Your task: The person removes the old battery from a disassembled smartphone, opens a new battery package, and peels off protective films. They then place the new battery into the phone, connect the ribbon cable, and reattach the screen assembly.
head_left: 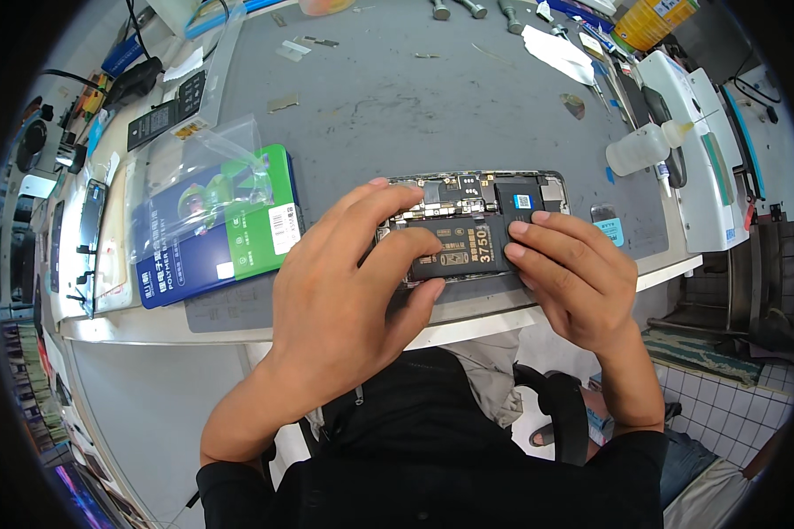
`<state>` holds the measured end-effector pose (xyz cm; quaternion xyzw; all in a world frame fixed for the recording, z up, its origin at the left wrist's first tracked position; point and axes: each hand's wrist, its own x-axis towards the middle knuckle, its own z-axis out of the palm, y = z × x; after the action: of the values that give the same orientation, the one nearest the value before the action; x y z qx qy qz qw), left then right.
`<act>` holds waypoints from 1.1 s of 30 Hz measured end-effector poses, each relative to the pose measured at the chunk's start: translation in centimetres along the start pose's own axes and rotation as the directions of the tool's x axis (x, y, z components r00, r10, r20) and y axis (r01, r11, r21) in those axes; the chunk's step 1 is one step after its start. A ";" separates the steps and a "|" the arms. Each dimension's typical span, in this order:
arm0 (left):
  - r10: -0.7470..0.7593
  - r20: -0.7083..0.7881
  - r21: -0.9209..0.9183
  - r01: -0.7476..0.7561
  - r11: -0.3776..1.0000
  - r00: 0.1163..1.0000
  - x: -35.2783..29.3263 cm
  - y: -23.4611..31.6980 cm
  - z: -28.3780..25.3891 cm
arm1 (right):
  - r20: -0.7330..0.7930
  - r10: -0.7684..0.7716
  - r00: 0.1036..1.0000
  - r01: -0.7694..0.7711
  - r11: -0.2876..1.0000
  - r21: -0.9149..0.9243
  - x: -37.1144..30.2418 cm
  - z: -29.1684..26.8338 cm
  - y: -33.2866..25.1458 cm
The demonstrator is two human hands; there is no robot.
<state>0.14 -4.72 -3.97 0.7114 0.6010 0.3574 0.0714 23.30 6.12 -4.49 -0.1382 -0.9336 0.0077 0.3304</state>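
An opened phone (461,189) lies sideways near the front edge of the mat, its circuit board and metal shields bare along the far side. In its near half sits a black battery (478,240) with gold print. My left hand (340,273) is closed around the phone's left end; one fingertip rests on the battery and the thumb is by the near edge. At the right end, my right hand (580,275) grips the phone, fingertips on the battery's right part, beside a small blue-and-white label (522,201). The right thumb is hidden.
A blue-and-green battery package (212,238) lies left, partly under a clear plastic bag (194,167). A dropper bottle (637,150) stands at right before a white device (692,150). Metal scraps (282,103), a white paper piece (558,55) and tools lie farther back.
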 end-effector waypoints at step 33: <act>0.023 -0.021 -0.021 -0.024 0.999 1.000 -0.4 -0.4 0.2 | 0.224 0.047 0.974 -0.075 0.990 0.122 1.7 -1.0 -0.1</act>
<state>-0.05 -4.87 -4.50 0.7138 0.5894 0.3720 0.0684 22.61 6.36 -2.58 -0.1434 -0.9573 0.0938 0.2329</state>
